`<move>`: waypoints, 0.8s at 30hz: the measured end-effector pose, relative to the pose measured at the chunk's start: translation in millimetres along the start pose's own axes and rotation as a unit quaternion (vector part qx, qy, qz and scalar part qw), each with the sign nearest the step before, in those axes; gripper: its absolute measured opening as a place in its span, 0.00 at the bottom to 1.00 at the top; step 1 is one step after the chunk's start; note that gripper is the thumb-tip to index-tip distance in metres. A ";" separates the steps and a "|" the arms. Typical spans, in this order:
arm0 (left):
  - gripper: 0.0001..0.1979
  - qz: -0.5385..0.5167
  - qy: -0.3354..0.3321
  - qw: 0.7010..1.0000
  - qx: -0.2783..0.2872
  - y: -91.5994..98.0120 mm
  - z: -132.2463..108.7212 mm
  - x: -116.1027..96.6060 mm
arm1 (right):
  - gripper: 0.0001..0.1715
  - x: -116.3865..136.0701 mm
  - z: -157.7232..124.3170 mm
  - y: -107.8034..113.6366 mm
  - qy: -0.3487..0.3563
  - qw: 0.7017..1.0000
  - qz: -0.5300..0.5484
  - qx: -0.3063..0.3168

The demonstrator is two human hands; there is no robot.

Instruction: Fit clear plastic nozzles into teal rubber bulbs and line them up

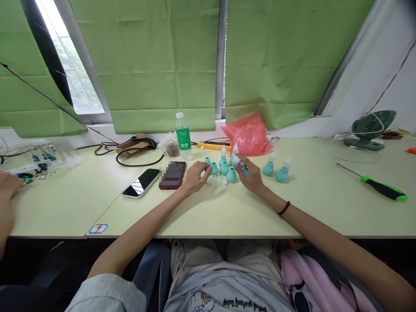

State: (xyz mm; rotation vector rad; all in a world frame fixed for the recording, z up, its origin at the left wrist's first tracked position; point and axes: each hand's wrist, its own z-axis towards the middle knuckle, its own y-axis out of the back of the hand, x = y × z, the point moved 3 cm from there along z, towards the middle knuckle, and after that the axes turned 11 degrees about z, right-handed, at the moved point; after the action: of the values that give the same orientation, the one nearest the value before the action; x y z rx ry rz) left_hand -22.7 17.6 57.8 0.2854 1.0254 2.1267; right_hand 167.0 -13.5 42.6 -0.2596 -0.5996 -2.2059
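Both hands meet at the middle of the pale green desk (227, 212). The right hand (249, 177) is closed at the fingertips on a small teal rubber bulb with a white nozzle (237, 161), held just above the desk. It looks like a pinch grip suited to so small and soft a thing. The left hand (195, 175) lies half-curled, fingertips down beside another teal bulb (214, 168) and loose white plastic caps (212, 180); whether it grips any of them cannot be told.

Further teal bulbs (232, 175) stand upright on their bases between the hands, and a pair of teal bulbs (275, 171) stands just right of the right hand, all apparently kept within easy reach. Left of the left hand lie a red-cased phone (172, 175), its screen blurred, and a dark-screened phone in a pale case (141, 183). Beyond the hands stand a clear water bottle with a green label (183, 138) and a pink bubble-wrap bag (248, 135).

The right fingers cover much of the held bulb. At the far left edge, another person's hand (6, 184) is cut off by the frame.
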 end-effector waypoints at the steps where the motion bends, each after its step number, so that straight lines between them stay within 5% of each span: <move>1: 0.16 -0.015 -0.021 1.000 0.013 2.1 -0.6 -3.3 | 0.21 8.8 -1.0 -2.2 0.014 0.999 0.014 0.035; 6: 0.19 -0.061 -0.074 0.992 0.081 3.2 -5.3 -16.7 | 0.20 34.8 -12.0 -13.5 0.045 0.977 0.095 0.187; 13: 0.19 -0.147 -0.037 0.979 0.137 -4.2 -9.0 -27.1 | 0.10 40.1 -19.8 -15.1 0.015 0.978 0.127 0.166; 21: 0.23 -0.431 0.090 0.850 0.289 -16.8 -8.2 -27.7 | 0.09 39.4 -19.0 -15.3 -0.047 0.971 0.190 0.140; 24: 0.24 -0.425 0.125 0.861 0.251 -16.1 -4.8 -23.3 | 0.09 36.3 -16.8 -13.3 -0.078 0.971 0.199 0.109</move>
State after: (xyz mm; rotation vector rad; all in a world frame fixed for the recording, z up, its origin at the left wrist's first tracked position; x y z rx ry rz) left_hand -0.3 4.8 45.2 -0.1959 1.5015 1.0909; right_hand 133.7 -38.7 37.2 -0.4035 -0.7957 -1.7285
